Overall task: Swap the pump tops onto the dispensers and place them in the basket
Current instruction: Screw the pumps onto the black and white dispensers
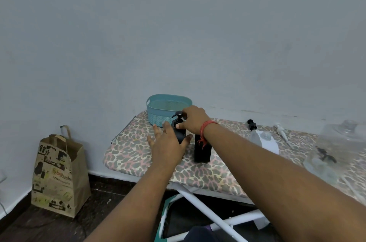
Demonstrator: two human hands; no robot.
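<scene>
A black dispenser stands on the ironing board in front of the teal basket. Its black pump top is on its neck, and my right hand grips that top from the right, thumb low on the collar. My left hand is against the near side of this dispenser's body with fingers straight and spread, thumb on the right side. A second black dispenser stands just to the right with its top hidden behind my right wrist.
Further right on the board lie a loose black pump top, a white pump, clear bottles and another dark pump. A paper bag stands on the floor at left. The wall is close behind the basket.
</scene>
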